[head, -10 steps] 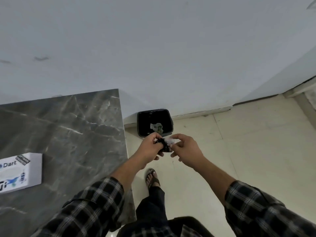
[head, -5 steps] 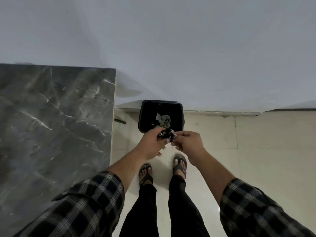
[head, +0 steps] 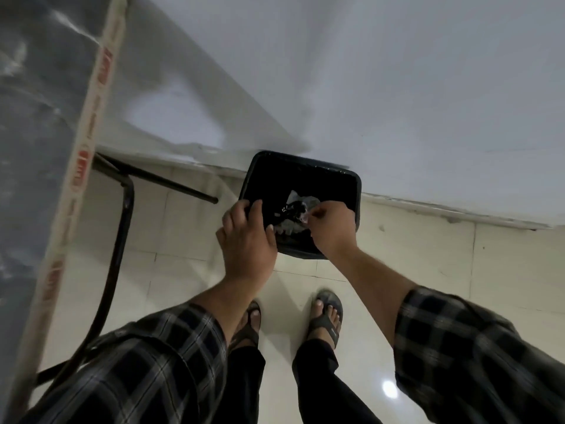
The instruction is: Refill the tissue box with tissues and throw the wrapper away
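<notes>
The wrapper (head: 290, 208), a small dark crumpled bundle with a bit of clear plastic, hangs over the open black bin (head: 358, 197) on the floor against the wall. My right hand (head: 330, 228) pinches the wrapper's right end between thumb and fingertips. My left hand (head: 247, 237) is just left of it above the bin's near left rim, with fingers apart and nothing visibly in them. Crumpled pale trash (head: 295, 195) lies inside the bin. The tissue box is out of view.
A grey marble tabletop (head: 30, 117) with a taped edge (head: 91, 117) fills the left side, and its black metal leg frame (head: 122, 240) stands beside the bin. My sandalled feet (head: 325, 316) are on the pale tiled floor close to the bin.
I have leaned further over the bin and both hands have moved from in front of it to above its opening. My left hand has loosened off the wrapper.
</notes>
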